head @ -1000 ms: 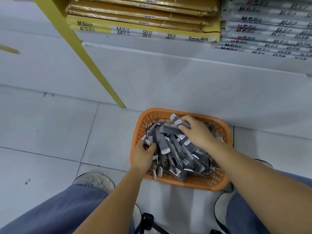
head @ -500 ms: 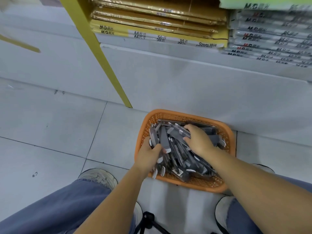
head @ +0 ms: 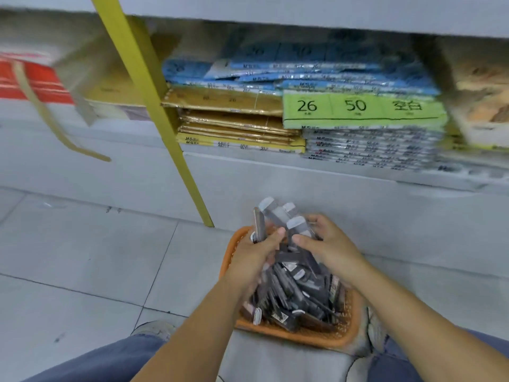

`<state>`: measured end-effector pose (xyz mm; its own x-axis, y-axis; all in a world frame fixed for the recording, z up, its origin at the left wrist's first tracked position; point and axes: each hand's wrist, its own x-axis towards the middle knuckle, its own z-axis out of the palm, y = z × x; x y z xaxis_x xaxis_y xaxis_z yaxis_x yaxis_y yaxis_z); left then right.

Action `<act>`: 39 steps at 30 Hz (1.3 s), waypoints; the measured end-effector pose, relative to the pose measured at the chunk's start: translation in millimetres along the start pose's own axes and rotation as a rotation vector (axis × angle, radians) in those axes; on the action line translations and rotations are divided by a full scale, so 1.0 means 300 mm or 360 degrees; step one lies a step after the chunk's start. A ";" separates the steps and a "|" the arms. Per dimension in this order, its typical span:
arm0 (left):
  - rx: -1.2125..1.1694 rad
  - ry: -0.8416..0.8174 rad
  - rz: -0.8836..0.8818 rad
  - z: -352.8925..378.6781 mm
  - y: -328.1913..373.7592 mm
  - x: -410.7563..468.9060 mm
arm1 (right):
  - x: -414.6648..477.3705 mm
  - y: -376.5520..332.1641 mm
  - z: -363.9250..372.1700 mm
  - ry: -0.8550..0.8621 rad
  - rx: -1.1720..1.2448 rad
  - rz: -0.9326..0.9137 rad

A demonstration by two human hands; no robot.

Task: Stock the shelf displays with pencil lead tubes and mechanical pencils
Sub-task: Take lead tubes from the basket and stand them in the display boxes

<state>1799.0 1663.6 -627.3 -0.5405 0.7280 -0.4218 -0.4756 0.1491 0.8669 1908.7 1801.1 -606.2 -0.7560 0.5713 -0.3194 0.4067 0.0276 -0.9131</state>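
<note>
You are holding a bunch of lead tubes [head: 275, 213] with both hands, just above the orange basket [head: 297, 335]. The picture is blurry, so I can only guess that these gray packs with white ends are the tubes.

Your left hand [head: 254, 255] is curled round the left side of the bunch. One pack sticks up past its fingers. Your right hand [head: 330, 248] is curled round the right side, with the thumb pressing in toward the left hand. The two hands are very close together and the bunch is squeezed between them. I think you hold it this way because the packs are thin and slippery, and one hand alone might let some slide out.

The tops of the packs fan out above your fingers, pointing toward the shelf [head: 358, 186].

Under your hands, a big pile [head: 300, 293] of the same packs fills the basket. The basket sits on the floor [head: 82, 257] between your feet, near the bottom of the shelf and the yellow post [head: 154, 111]. That keeps it close, so you can grab more.

The low shelf in front of you holds paper packs [head: 363, 110]. I see no spot for tubes there, so their place is likely higher up.
</note>
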 end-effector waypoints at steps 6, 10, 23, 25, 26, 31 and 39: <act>-0.0271 -0.0012 0.0226 0.085 0.287 -0.113 | -0.123 -0.290 -0.038 0.0029 0.0143 -0.0305; -0.0213 -0.0056 0.0439 0.116 0.475 -0.196 | -0.179 -0.487 -0.087 0.0075 0.0144 -0.0467; -0.0153 -0.0154 0.0649 0.129 0.830 -0.232 | -0.159 -0.845 -0.147 0.0143 -0.0215 -0.0928; -0.0127 -0.0157 0.0697 0.119 0.841 -0.212 | -0.136 -0.848 -0.150 0.0131 -0.0100 -0.0926; -0.0100 -0.0154 0.0723 0.114 0.848 -0.203 | -0.129 -0.852 -0.151 0.0106 -0.0048 -0.0908; 0.0021 -0.0029 0.0807 0.101 0.857 -0.179 | -0.093 -0.863 -0.152 -0.0007 -0.0051 -0.0876; 0.0160 -0.0032 0.0843 0.135 0.845 -0.185 | -0.096 -0.898 -0.148 -0.0131 0.0459 -0.0885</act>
<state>1736.5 1688.2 -373.4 -0.6745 0.7334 0.0843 -0.0724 -0.1794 0.9811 1843.9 1813.7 -339.7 -0.8562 0.4700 0.2146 -0.2043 0.0735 -0.9761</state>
